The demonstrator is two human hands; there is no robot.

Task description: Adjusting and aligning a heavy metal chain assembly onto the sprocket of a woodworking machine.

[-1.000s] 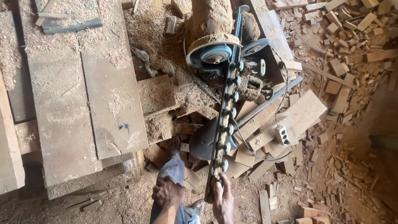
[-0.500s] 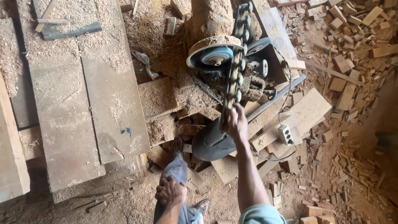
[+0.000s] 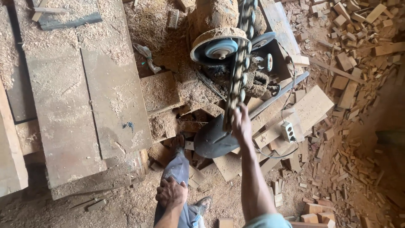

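My right hand (image 3: 241, 125) is stretched out forward and grips the near end of a long carved wooden piece (image 3: 238, 67) with a row of round holes. The piece reaches up over a dusty motor with a round blue-grey disc (image 3: 219, 47). My left hand (image 3: 171, 192) rests on my knee, fingers curled, holding nothing. My foot (image 3: 177, 142) stands beside a dark shovel blade (image 3: 213, 139) on the ground.
Wide sawdust-covered planks (image 3: 84, 97) lie to the left. A white power strip (image 3: 288, 131) with a cable sits on boards to the right. Many small wood offcuts (image 3: 350, 71) litter the ground at the right. A metal bar (image 3: 278, 95) leans near the motor.
My right arm has extended forward, pushing the carved piece further up and away over the motor. The left hand has stayed on my knee.
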